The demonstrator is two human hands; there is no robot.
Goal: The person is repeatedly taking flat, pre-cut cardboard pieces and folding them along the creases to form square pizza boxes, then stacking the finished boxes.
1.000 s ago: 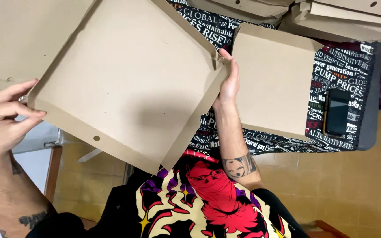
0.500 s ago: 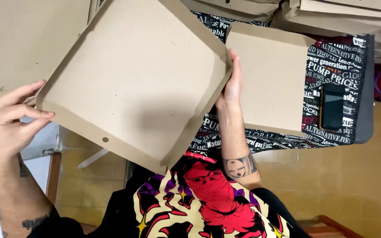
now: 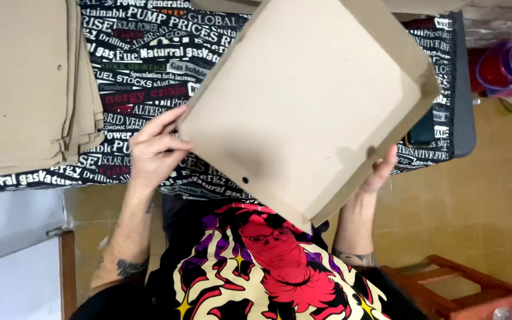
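I hold a folded brown cardboard box tray [image 3: 309, 106] tilted in the air above the table, one corner pointing down at my chest. My left hand [image 3: 155, 148] grips its left corner with fingers curled over the raised rim. My right hand [image 3: 380, 172] supports the lower right edge from beneath, and only its fingers and wrist show. The tray has low folded walls and a small round hole near its lower edge.
A stack of flat brown cardboard sheets [image 3: 28, 89] lies at the left on a black tablecloth with printed lettering [image 3: 143, 65]. A dark phone [image 3: 425, 133] peeks out behind the tray. Red and purple plastic containers [image 3: 505, 65] stand on the floor right; a wooden stool [image 3: 463, 284] sits lower right.
The tray has swung to the right and turned. My view has shifted, so the flat stack now shows at left. Both hands stay on the tray.
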